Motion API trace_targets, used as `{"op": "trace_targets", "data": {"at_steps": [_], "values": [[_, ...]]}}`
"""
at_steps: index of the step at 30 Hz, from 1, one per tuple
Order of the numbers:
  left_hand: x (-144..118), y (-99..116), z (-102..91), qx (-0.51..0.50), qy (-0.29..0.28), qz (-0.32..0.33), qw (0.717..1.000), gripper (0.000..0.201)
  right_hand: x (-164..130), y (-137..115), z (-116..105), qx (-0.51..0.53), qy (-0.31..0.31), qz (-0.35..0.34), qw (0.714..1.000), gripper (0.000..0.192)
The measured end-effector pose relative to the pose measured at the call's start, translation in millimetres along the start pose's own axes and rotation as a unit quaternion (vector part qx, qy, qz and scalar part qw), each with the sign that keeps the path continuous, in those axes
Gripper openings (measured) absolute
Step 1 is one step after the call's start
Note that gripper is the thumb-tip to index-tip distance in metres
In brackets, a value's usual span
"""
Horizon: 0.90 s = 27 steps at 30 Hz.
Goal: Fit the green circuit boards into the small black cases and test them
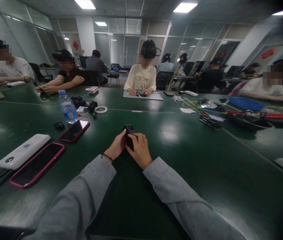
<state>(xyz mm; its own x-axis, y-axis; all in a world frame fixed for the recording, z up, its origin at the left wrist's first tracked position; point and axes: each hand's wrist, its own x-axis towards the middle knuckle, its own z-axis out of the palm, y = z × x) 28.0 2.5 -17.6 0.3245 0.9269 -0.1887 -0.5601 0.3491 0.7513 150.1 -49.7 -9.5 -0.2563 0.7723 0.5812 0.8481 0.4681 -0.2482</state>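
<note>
A small black box-shaped device (130,128) with a little grey screen or window at its far end is between my two hands, just above or on the green tabletop. My left hand (116,145) grips it from the left side. My right hand (140,150) lies over its near right part, fingers bent and touching it. The hands cover much of the device, so its exact kind cannot be made out.
To the left are a phone in a red case (74,131), a pink-edged phone (37,165), a white power bank (23,151) and a water bottle (67,108). Cables and tools (210,120) lie at right. A person (143,76) works opposite on a pale board.
</note>
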Motion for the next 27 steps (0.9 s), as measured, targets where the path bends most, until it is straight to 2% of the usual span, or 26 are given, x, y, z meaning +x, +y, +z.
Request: {"op": "trace_targets", "data": {"at_steps": [4,8,12,16,20,27], "values": [[1.6,4.2,-4.0,-0.038,0.048,-0.032,0.998,0.036,-4.5,-9.0,0.4,0.023,-0.02,-0.03,0.999,0.05],[4.1,5.3,-2.8,-0.041,0.064,-0.027,0.997,0.035,-4.1,-1.7,3.0,0.065,0.03,0.04,0.997,0.056],[5.6,5.7,-0.5,-0.029,0.064,-0.024,0.997,0.037,-2.5,6.6,8.3,0.139,0.049,0.076,0.986,0.071],[5.1,6.1,-0.8,-0.013,0.052,-0.034,0.998,0.043,-4.3,7.7,12.1,0.176,0.011,0.091,0.98,0.076],[6.6,4.1,-2.8,-0.015,0.02,-0.012,1.0,0.044,-6.5,7.6,13.3,0.195,-0.023,0.113,0.974,0.071],[11.1,1.0,-4.9,-0.017,0.023,0.004,1.0,0.048,-5.8,6.4,9.5,0.196,0.003,0.126,0.972,0.066]]}}
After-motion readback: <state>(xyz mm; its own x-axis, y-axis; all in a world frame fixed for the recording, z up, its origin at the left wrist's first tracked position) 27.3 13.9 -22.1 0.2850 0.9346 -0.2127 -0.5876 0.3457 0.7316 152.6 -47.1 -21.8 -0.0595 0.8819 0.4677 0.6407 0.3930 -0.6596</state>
